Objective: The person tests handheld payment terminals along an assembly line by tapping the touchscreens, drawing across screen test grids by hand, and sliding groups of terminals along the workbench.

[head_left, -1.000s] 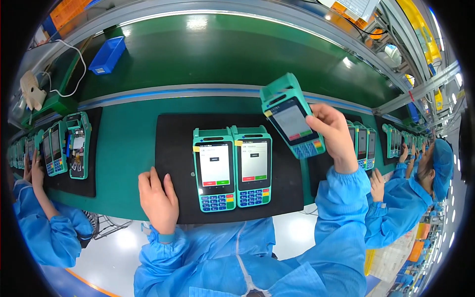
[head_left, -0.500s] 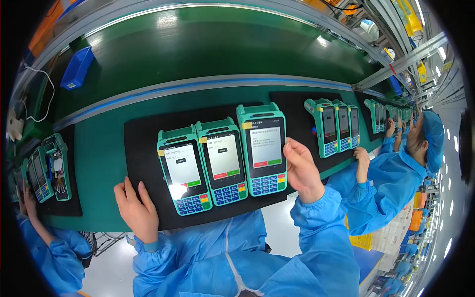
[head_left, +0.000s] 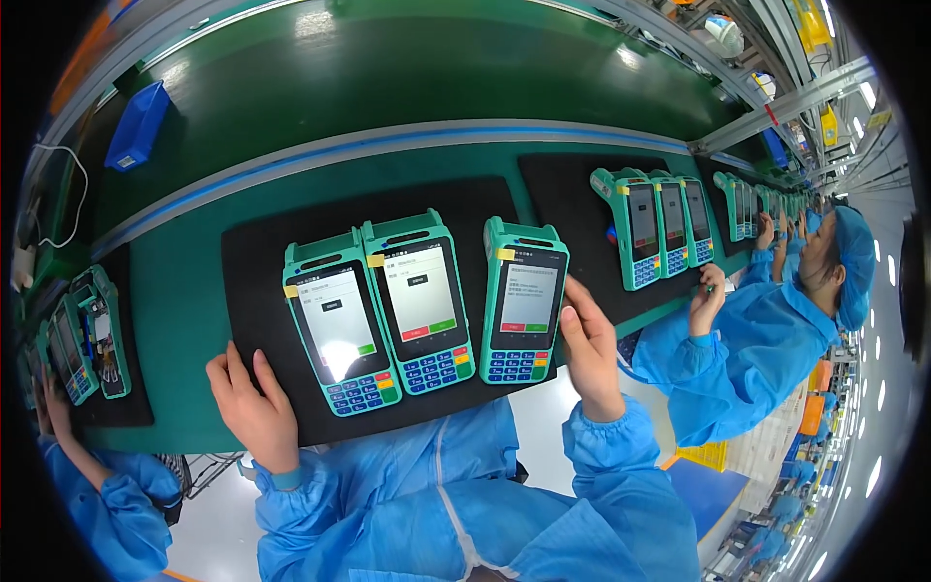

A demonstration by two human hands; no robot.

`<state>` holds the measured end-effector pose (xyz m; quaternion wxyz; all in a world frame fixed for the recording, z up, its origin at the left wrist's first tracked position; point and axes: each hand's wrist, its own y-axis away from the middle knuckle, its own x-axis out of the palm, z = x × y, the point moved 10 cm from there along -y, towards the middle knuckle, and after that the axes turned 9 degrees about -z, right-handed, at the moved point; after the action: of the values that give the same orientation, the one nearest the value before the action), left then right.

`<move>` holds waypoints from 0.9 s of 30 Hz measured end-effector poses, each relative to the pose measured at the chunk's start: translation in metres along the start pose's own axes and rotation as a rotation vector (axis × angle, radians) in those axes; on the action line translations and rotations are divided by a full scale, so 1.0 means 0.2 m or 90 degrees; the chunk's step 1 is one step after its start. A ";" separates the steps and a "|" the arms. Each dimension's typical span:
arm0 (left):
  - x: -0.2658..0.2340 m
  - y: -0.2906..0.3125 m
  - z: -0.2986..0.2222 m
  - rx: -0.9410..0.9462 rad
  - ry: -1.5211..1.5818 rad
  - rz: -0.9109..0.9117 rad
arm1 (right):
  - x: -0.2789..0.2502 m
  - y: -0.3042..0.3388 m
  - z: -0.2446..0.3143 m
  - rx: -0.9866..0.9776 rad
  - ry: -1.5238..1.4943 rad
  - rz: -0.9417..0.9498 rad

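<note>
Terminal [head_left: 525,306] lies just left of the right hand [head_left: 590,351].

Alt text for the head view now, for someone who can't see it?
Three green card terminals lie on a black mat, the rightmost apart from the other two. A person's right hand is at its right edge, the left hand at the mat's left edge. Co-workers in blue are on either side.
</note>
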<state>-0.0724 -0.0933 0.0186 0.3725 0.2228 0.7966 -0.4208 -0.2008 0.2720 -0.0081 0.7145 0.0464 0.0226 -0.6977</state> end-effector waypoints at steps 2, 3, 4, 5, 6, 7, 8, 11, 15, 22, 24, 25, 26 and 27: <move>0.01 0.00 -0.01 0.002 -0.002 0.002 | 0.04 0.02 -0.04 0.054 -0.132 -0.044; 0.01 0.00 -0.01 0.005 -0.002 0.006 | 0.08 0.01 0.01 0.015 -0.109 -0.046; 0.00 0.00 -0.01 0.003 -0.005 0.004 | 0.12 0.00 0.00 0.038 -0.137 -0.037; -0.01 0.01 0.00 0.001 -0.008 0.002 | 0.15 -0.01 -0.02 0.061 -0.165 -0.029; -0.02 0.01 0.00 0.003 -0.010 0.003 | 0.20 -0.03 0.00 0.043 -0.148 0.004; -0.02 0.01 0.00 0.004 -0.012 0.007 | 0.24 -0.04 0.01 0.045 -0.140 0.022; -0.03 0.01 0.01 0.005 -0.015 0.011 | 0.26 -0.04 0.02 0.047 -0.131 0.040; 0.02 0.01 -0.04 -0.014 -0.007 0.011 | 0.26 -0.09 -0.01 0.058 -0.190 0.073; 0.01 0.02 -0.04 -0.012 -0.013 0.010 | 0.25 -0.07 0.00 0.071 -0.279 0.099; 0.00 0.01 -0.03 -0.021 0.022 0.022 | 0.28 -0.08 0.02 0.073 -0.310 0.127; 0.00 0.01 -0.02 -0.032 0.050 0.033 | 0.28 -0.07 0.02 0.082 -0.314 0.123; 0.01 0.02 -0.01 -0.055 0.092 0.044 | 0.29 -0.07 0.01 0.092 -0.317 0.117; 0.01 0.03 0.00 -0.078 0.135 0.054 | 0.29 -0.06 0.02 0.092 -0.319 0.119; 0.02 0.02 0.00 -0.076 0.133 0.053 | 0.28 -0.07 0.04 0.066 -0.268 0.110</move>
<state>-0.0714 -0.0915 0.0131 0.3172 0.2755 0.8448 -0.3315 -0.2129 0.2144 -0.0067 0.7570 -0.0618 -0.1669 -0.6287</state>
